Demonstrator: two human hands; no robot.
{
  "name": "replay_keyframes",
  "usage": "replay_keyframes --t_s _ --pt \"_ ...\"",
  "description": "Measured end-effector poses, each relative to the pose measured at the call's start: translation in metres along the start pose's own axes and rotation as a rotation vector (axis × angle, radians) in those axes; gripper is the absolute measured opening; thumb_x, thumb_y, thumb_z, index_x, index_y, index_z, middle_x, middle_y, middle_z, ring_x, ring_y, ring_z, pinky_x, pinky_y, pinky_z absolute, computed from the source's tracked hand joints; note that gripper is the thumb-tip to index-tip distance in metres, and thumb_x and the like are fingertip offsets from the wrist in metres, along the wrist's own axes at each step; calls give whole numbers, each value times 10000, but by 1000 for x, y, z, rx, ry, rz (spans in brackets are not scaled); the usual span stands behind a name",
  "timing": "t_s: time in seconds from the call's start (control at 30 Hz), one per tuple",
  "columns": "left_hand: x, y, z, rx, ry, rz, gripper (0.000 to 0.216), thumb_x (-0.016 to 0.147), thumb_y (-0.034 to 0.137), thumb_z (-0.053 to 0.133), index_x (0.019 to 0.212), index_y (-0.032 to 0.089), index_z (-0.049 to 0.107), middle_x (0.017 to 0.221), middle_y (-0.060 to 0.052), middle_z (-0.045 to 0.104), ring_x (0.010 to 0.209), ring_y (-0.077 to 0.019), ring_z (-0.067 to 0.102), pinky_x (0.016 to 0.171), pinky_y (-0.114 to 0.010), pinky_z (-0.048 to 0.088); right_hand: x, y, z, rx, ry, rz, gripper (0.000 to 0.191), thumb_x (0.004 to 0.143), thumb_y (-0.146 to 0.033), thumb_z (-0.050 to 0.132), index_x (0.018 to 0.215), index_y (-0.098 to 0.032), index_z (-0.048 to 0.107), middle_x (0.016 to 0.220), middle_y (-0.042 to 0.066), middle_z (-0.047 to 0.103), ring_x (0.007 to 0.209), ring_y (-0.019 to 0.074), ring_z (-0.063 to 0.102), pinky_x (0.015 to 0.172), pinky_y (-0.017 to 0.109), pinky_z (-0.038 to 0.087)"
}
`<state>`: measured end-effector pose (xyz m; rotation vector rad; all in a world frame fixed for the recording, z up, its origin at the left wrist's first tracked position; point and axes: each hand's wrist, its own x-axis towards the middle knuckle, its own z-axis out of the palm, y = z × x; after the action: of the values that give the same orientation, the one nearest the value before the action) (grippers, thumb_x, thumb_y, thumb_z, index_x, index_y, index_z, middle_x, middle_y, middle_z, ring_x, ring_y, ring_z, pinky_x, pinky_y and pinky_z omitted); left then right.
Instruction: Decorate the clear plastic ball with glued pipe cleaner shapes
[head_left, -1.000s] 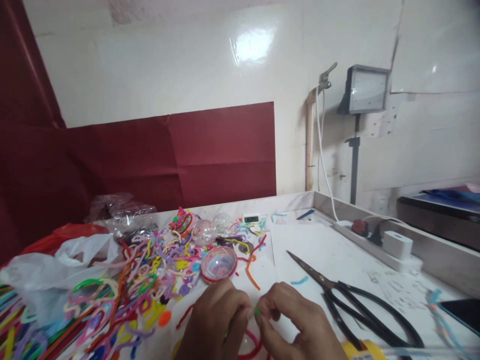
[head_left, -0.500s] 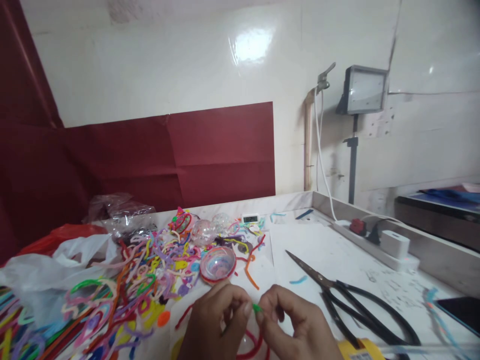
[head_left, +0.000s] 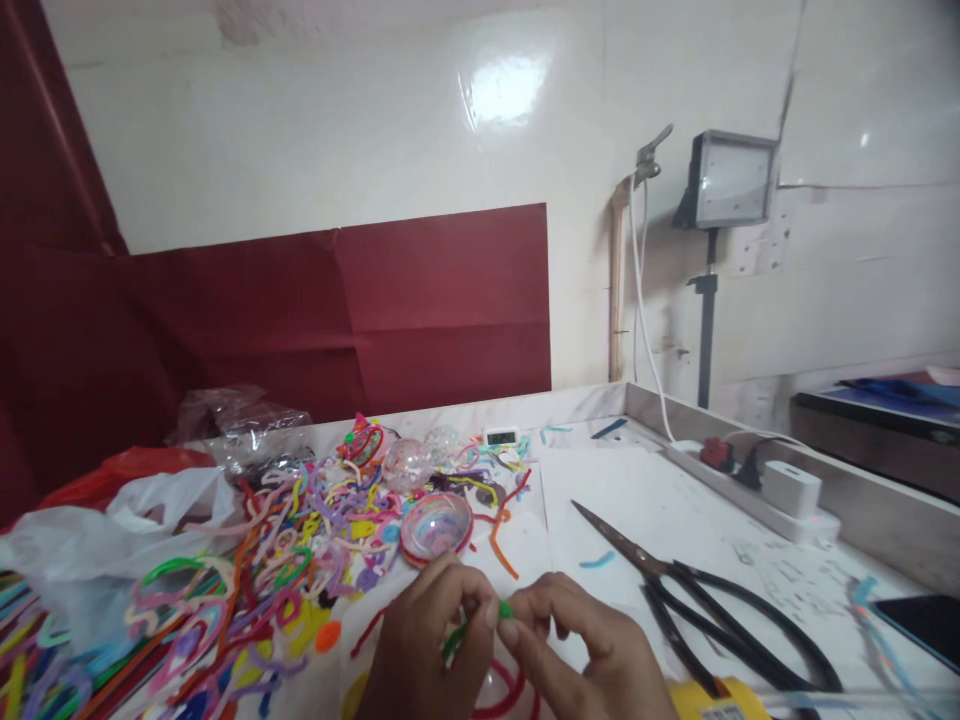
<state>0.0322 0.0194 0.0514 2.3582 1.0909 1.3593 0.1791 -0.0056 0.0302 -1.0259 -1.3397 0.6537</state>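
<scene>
Green pipe cleaner (head_left: 505, 608): one, short stretch in sight, raised between the two hands, low and central in the view, above the tabletop (head_left: 570, 403). Further patch of green beside the left thumb; cannot tell whether part of the same length

Handling, as judged: fine fingertip work. Pinch close to the bend on both sides, so as to fold the wire at the chosen spot. Anchor with one hand, turn with the other, in small amounts. Press evenly, without flattening the fuzz or pricking a fingertip on a cut end. Hold clear of the red pipe cleaner (head_left: 517, 690) below, to avoid snagging

Left hand (head_left: 420, 635): narrow, thumb and forefinger pinched on the green pipe cleaner, other fingers curled

Right hand (head_left: 600, 645): likewise narrow, thumb and forefinger closed on the green pipe cleaner, just beside the left fingertips

Nearby: clear half-shell with red rim (head_left: 436, 527), just beyond the left hand. Orange pipe cleaner (head_left: 501, 550), bent, beyond the fingertips. Black-handled scissors (head_left: 654, 567), apart from the right hand, tip pointing away and leftward. Heap of mixed pipe cleaners (head_left: 330, 530), spread across the left side
</scene>
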Motion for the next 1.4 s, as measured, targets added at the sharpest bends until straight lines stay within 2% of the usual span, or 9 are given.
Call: replay_keyframes --t_s 0.1,0.23,0.33,0.4,0.57,1.0,1.13,1.27,1.4 --pt "0 -4 -2 91 -55 98 216 899 188 460 702 215 544 679 14 588 617 -143 571 582 -216 413 2 1 -6 -124 -5 -184 105 818 -335 647 754 -267 694 685 -15 638 665 166 573 672 255 449" --pt "-1 -9 -4 167 -139 160 214 920 196 442 743 209 561 709 -7 612 659 -160 599 610 -231 433 2 0 -10 -261 -87 -295 174 884 -256 537 746 -252 643 692 -13 630 663 148 584 609 230 433" --pt "1 -9 -7 142 -198 127 217 943 221 448 779 204 589 732 -12 628 690 -164 612 632 -233 444 0 -1 -10 -236 -40 -170 193 862 -293 530 685 -242 587 642 -29 576 596 133 519 516 227 362" --pt "3 -7 -10 83 -226 110 216 954 229 452 806 203 609 761 -14 635 718 -163 617 663 -231 456 0 -1 -9 -168 -95 -40 200 836 -338 544 666 -236 577 619 -31 551 581 135 491 509 232 347" --pt "7 -3 -12 -4 -151 94 248 949 250 461 801 202 654 795 -30 591 747 -171 601 687 -238 467 1 -2 -6 65 -103 192 285 794 -479 566 675 -221 587 603 -27 517 593 148 451 555 259 342" --pt "0 -14 5 -243 -182 -323 184 847 300 554 754 177 654 647 -3 606 613 -161 572 558 -217 430 -5 -4 10 366 119 287 371 676 -557 749 671 -198 656 580 -22 570 550 129 479 530 226 386" --pt "3 -10 1 -117 -169 -201 180 855 238 522 700 184 596 647 15 551 596 -143 550 552 -209 412 -4 2 10 339 54 300 334 706 -530 728 686 -202 669 595 -21 593 548 124 479 531 224 380" --pt "3 -6 -4 95 -147 25 202 883 196 494 694 197 564 673 16 550 611 -139 558 581 -216 414 -4 11 7 85 5 92 223 816 -441 630 750 -231 666 616 -32 596 571 129 512 557 222 400" --pt "1 -10 -5 233 -151 231 250 938 197 419 728 197 555 705 -12 591 655 -161 592 582 -227 438 -4 21 3 -291 28 -396 123 923 -236 509 884 -249 625 664 -35 586 590 130 545 576 226 411"
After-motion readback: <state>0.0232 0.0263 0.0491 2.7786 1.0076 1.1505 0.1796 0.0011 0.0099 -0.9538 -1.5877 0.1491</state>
